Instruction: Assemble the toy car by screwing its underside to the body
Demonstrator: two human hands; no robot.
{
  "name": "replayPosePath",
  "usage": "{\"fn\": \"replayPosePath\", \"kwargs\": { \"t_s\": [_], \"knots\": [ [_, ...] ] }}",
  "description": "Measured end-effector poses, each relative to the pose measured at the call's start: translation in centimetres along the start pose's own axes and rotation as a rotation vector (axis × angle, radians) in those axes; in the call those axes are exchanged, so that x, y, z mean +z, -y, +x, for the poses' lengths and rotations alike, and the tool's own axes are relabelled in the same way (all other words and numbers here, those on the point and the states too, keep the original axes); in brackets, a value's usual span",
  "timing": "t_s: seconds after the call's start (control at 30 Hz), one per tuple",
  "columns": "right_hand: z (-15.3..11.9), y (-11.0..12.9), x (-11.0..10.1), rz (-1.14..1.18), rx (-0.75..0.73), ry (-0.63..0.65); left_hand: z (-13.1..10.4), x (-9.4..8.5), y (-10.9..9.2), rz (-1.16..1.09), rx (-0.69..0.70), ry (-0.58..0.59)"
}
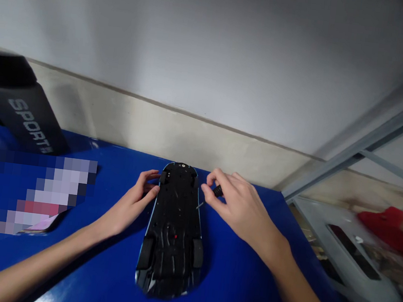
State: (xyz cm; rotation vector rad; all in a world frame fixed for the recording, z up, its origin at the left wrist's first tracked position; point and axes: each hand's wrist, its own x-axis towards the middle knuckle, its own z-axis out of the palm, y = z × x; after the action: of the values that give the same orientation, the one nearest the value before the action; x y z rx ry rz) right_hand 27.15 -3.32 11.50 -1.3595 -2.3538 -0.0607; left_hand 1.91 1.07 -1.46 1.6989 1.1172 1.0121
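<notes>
At lower centre, the overturned black plastic toy car (178,212) is best steadied by the left grip (136,198), half-open and empty beside it; the black ribbed-handled tool (218,191) is pinched in the right grip (241,206).

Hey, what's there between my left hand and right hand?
In the head view, an upturned toy car lies between your left hand and right hand; a thin metal shaft shows at its right-hand edge.
</notes>
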Motion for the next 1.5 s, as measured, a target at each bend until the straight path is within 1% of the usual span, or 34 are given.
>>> {"fn": "replayPosePath", "kwargs": {
  "t_s": [0.07, 0.17, 0.33, 0.5, 0.63, 0.8, 0.9, 1.0, 1.13, 1.27, 1.4, 1.5],
  "knots": [
    [0.07, 0.06, 0.15, 0.002, 0.004, 0.010, 0.00, -0.01, -0.04, 0.009, -0.004, 0.000],
    [0.09, 0.09, 0.26, 0.012, -0.034, 0.003, -0.02, -0.04, -0.12, 0.012, -0.008, 0.002],
    [0.01, 0.01, 0.09, 0.005, 0.003, 0.026, -0.08, -0.07, -0.07, 0.002, -0.007, 0.009],
    [0.11, 0.13, 0.11, -0.016, 0.001, 0.009, 0.00, -0.07, 0.21, -0.013, 0.004, 0.004],
    [0.14, 0.19, 0.22, -0.007, -0.045, -0.019, -0.01, -0.05, 0.25, -0.023, -0.009, 0.008],
    [-0.04, 0.18, 0.06, -0.005, -0.012, 0.019, -0.03, -0.04, 0.35, -0.019, -0.010, 0.006],
    [-0.13, 0.11, 0.08, 0.025, -0.031, 0.010, 0.02, -0.07, 0.41, -0.016, -0.011, 0.011],
    [-0.08, -0.06, 0.23, -0.015, -0.009, 0.010, 0.08, -0.09, 0.43, -0.015, -0.002, 0.015],
    [0.06, -0.29, 0.48, -0.010, -0.064, -0.015, 0.16, -0.09, 0.45, -0.005, 0.000, 0.009],
    [0.08, -0.32, 0.64, -0.056, -0.038, -0.019, 0.09, -0.09, 0.37, 0.007, -0.001, 0.007],
    [0.09, -0.17, 0.47, -0.034, -0.084, -0.011, -0.02, -0.07, 0.24, 0.014, -0.001, 0.009],
    [0.11, -0.11, 0.28, -0.039, -0.078, -0.012, -0.01, -0.05, 0.25, 0.024, 0.002, 0.002]
  ]
}}
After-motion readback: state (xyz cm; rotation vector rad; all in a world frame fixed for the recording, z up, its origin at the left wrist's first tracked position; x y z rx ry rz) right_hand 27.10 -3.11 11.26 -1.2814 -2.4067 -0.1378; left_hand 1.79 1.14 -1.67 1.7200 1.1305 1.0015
